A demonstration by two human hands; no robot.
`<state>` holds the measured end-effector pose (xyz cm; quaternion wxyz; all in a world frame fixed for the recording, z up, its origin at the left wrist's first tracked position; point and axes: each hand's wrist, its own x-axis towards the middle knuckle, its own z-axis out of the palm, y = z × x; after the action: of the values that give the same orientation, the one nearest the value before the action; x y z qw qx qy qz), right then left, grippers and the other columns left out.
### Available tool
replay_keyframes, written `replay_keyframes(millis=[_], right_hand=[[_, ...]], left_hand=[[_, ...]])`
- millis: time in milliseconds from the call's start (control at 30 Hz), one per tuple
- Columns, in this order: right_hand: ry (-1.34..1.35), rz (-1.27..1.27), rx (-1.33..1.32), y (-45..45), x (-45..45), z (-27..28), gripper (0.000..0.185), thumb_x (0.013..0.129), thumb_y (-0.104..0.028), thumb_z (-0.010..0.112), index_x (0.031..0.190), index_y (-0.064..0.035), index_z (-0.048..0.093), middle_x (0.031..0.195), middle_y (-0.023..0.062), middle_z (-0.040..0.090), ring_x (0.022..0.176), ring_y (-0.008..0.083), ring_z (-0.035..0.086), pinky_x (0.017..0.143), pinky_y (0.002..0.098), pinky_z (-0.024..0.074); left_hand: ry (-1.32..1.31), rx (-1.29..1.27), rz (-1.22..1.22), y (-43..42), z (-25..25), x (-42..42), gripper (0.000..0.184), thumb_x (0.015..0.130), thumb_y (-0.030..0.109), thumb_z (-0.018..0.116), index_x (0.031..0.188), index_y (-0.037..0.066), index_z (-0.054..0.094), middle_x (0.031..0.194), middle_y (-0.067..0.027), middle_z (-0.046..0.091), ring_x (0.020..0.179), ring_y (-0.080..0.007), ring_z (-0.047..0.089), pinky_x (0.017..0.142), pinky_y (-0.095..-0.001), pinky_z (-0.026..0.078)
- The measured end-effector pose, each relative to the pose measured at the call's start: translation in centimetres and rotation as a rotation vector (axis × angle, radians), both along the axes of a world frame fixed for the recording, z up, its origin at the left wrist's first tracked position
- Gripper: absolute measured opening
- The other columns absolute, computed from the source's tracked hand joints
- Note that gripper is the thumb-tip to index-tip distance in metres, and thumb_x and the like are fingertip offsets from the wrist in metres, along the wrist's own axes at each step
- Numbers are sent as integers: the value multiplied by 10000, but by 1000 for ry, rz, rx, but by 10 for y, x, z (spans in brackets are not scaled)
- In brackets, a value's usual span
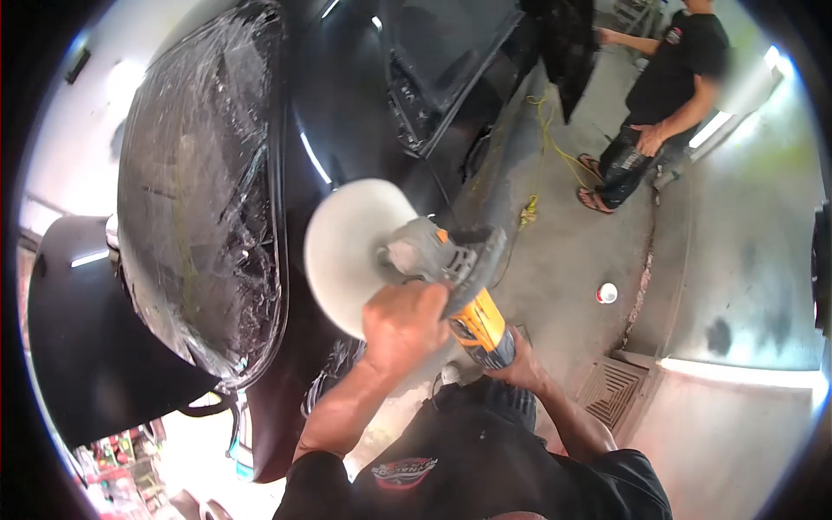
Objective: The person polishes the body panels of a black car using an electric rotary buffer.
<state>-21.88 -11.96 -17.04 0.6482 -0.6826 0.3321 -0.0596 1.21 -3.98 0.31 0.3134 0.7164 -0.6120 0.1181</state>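
Note:
Between both hands is an electric polisher (478, 319) with a yellow and black body, a grey head and a large round white pad (351, 251). My left hand (404, 322) is closed near the polisher's head. At the rear end of its body, my right hand (520, 362) is wrapped around the grip. The pad faces the dark, glossy side panel of a black car (334, 104); whether it touches the paint I cannot tell. Left of the pad, crinkled clear plastic film (195, 199) covers a car window.
Another person (672, 87) stands at the upper right, one hand by a dark car panel (570, 52). A yellow cord (546, 130) lies on the concrete floor (555, 269). Farther right are a small white cup (607, 293) and a floor drain grate (611, 388).

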Motion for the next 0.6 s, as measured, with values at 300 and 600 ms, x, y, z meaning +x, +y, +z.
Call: replay_keyframes(millis=[300,600], right_hand=[[-88,-110,-249,-93,54,36,848,662,-167,868,1378,-7,442,1189,199,641,1157,314,623,987,393,480],[-208,-54,-340,-147,89,73,784,652,-112,849,1326,-29,456,1143,125,644,1079,210,609,958,364,480]], left_hand=[[-190,-138,23,-99,50,54,284,604,69,727,833,100,562,666,-79,578,577,-302,609,531,-416,485],[-169,-223,173,-126,78,58,301,601,43,746,882,107,660,753,-97,642,638,-320,631,563,-421,499]])
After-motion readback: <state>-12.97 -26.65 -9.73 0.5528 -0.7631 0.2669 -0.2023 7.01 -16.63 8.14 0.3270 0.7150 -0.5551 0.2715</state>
